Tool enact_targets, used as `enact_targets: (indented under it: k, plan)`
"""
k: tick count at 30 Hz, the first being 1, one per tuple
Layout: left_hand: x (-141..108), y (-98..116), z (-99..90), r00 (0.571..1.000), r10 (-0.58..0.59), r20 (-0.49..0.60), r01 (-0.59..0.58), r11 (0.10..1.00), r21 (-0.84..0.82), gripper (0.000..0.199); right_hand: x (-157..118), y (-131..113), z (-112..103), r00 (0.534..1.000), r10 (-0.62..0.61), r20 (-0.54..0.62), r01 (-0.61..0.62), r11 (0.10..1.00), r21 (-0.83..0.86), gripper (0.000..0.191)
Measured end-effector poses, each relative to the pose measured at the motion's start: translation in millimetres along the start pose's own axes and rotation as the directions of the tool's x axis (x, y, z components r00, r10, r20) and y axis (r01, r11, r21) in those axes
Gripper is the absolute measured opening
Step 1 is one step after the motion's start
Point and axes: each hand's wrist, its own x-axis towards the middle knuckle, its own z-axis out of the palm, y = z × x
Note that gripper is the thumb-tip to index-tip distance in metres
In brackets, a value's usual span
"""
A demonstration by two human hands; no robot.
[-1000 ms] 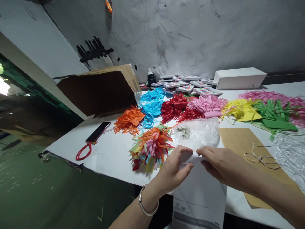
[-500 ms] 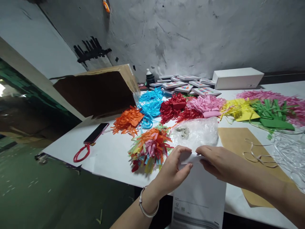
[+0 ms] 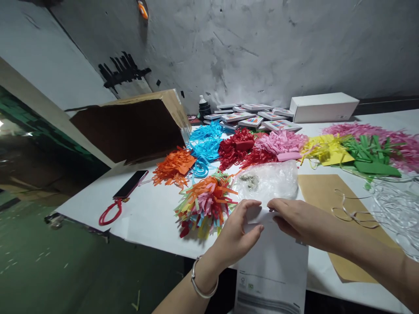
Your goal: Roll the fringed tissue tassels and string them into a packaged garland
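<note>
My left hand (image 3: 244,229), with a silver bangle at the wrist, curves its fingers and thumb around the left side of a small white piece at the top of a white printed sheet or box (image 3: 271,266). My right hand (image 3: 290,218) is closed on the right side of that piece, its fingertips bent down. The printed white thing hangs over the table's front edge. Left of my left hand lies a bunch of multicoloured paper strips (image 3: 207,203). Just beyond both hands rests a clear plastic bag (image 3: 278,181).
Orange (image 3: 175,168), blue (image 3: 206,146), red, pink, yellow and green strip bundles line the table. Behind them are flat boxes (image 3: 252,121) and a white box (image 3: 324,107). A phone (image 3: 131,184) and open carton (image 3: 131,131) stand left; brown paper (image 3: 353,261) and clear cord lie right.
The view has shifted slightly. Both hands keep nearly the same pose and place around the white piece.
</note>
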Motion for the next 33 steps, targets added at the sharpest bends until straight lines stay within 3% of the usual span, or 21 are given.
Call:
enact_targets:
  k: [20, 33]
  plan:
    - [1.7, -1.8, 7.8, 0.999, -0.017, 0.041, 0.018, 1.000, -0.015, 0.036, 4.4, -3.0, -10.2, 0.996, 0.023, 0.084, -0.016, 0.996, -0.084, 0.014]
    - [3.2, 0.4, 10.1, 0.999, 0.013, 0.051, -0.016, 0.998, 0.055, 0.036, 13.6, -9.4, -10.4, 0.984, 0.096, 0.149, -0.051, 0.958, -0.281, 0.012]
